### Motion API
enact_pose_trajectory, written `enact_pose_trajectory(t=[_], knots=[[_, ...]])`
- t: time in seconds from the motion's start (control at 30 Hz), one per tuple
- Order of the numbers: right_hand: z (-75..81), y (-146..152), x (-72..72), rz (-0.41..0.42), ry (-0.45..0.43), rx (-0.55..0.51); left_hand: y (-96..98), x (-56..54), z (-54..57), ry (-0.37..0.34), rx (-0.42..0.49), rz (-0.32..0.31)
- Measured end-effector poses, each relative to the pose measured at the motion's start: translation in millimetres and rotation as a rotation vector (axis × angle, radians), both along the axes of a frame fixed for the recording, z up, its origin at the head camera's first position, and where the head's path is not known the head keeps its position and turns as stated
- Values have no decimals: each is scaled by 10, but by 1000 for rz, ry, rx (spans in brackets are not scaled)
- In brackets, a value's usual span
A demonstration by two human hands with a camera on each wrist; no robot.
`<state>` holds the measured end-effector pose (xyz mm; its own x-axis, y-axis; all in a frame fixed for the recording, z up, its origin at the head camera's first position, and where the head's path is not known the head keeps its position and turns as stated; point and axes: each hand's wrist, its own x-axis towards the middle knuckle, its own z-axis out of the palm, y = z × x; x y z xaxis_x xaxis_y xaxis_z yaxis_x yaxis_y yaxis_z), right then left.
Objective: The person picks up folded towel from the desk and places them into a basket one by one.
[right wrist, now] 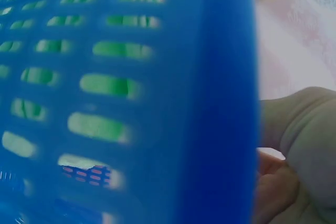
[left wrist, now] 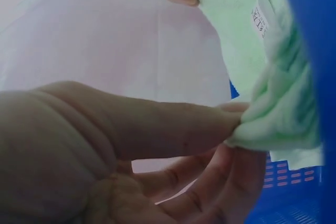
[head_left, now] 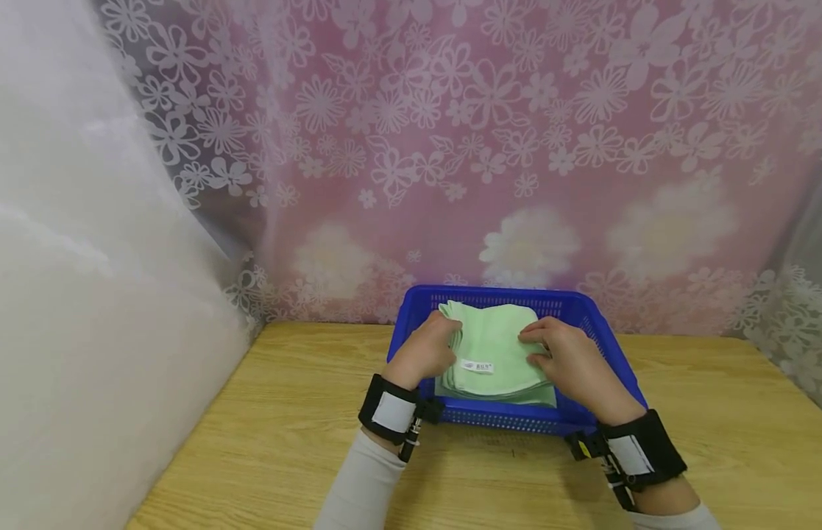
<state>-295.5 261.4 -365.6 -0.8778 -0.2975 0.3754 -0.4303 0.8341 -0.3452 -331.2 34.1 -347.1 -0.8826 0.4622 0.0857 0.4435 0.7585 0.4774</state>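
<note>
A folded pale green cloth [head_left: 497, 338] with a small white label [head_left: 477, 366] lies in a blue plastic basket [head_left: 506, 423], on more green cloth layers [head_left: 543, 396]. My left hand [head_left: 424, 350] pinches the cloth's left edge between thumb and fingers; in the left wrist view the bunched cloth [left wrist: 283, 108] shows at its fingertips. My right hand [head_left: 569, 361] touches the cloth's right side, thumb and index finger apart on its upper face. In the right wrist view the basket wall [right wrist: 157, 77] hides those fingertips.
The basket stands on a wood-grain table [head_left: 305, 397] near its back edge. Behind hangs a pink floral curtain [head_left: 397, 177], and a pale sheet [head_left: 86, 258] closes off the left side. Both wrists carry black straps [head_left: 649, 445] with camera mounts close to the basket's front rim.
</note>
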Motion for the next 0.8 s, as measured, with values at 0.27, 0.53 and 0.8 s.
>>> enact_pose_trajectory(t=[0.27, 0.53, 0.8], knots=[[-3, -63, -2, 12, -22, 40, 31, -31, -71, 14, -35, -12], [-47, -59, -12, 22, -98, 60, 26, -26, -100, -12, -162, 23], [-118, -9, 25, 68, -172, 104, 1, -24, -170, -51, -200, 61]])
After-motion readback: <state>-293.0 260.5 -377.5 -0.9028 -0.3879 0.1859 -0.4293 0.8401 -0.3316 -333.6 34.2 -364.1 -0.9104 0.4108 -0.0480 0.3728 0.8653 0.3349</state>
